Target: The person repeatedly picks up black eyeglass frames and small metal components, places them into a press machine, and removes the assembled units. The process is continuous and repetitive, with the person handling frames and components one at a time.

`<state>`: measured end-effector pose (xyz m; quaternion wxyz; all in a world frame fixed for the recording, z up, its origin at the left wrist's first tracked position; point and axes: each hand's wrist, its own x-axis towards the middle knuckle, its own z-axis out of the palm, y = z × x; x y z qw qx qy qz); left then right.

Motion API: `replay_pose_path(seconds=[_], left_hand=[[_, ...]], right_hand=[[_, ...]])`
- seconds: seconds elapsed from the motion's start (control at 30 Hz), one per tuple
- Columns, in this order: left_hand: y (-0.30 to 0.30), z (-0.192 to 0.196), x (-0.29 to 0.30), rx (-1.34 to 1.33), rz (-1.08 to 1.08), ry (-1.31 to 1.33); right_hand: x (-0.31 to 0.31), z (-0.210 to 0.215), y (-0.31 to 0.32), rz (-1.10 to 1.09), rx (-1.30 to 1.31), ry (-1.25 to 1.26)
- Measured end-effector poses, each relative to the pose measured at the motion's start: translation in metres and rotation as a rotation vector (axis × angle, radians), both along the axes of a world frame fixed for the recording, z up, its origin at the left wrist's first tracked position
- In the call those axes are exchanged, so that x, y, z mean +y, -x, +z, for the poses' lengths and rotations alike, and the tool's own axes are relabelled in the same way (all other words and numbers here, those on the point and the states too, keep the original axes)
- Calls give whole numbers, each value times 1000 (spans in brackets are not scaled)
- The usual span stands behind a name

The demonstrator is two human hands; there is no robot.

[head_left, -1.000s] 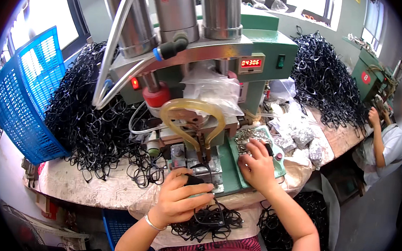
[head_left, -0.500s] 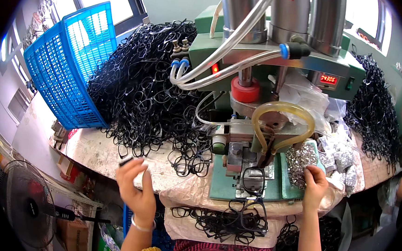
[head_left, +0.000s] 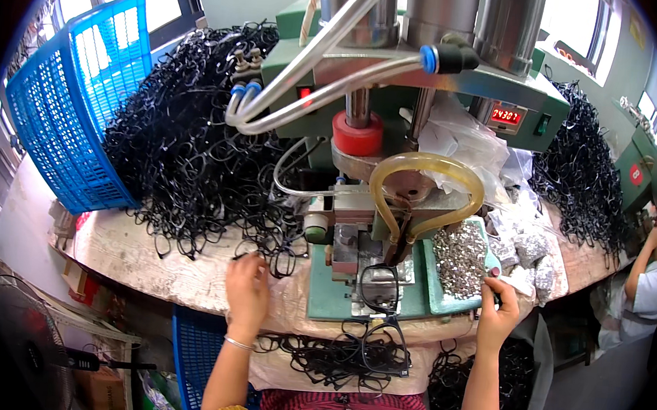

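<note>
Evidently, the work is mid-run. The right hand [head_left: 498, 304] is by the right edge of the green tray [head_left: 454, 308], thumb and fingers curled inward; whether its grip is closed on a small metal part cannot be told. The left hand [head_left: 247, 287] is over the near edge of the bench [head_left: 149, 257], beside the nearest spectacle frames of the left heap [head_left: 203, 150]; whether its grip holds anything is hidden too.

Between the hands, one black spectacle frame [head_left: 390, 317] is at the press [head_left: 497, 83], one rim under its tool, the other hanging nearer the person; neither hand touches it. Small metal parts [head_left: 458, 260] fill much of the tray.

Farther out, frames make the large left heap, a right heap [head_left: 582, 177] and a smaller near heap [head_left: 325, 357]. Plenty seems left to handle, though which heaps are finished cannot be told. A blue basket [head_left: 76, 103] leans at far left.
</note>
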<state>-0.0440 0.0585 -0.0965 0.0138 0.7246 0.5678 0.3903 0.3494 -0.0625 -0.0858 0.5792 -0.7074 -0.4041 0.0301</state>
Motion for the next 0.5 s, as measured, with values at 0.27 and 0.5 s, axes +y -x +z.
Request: replay_pose_path(seconds=[0.27,0.5], left_hand=[[1,2,43,-1133,-35,251],[-15,-7,20,-1297,16,457]], right_hand=[[55,71,69,454,-227,-202],[70,65,105,536,339,-224]])
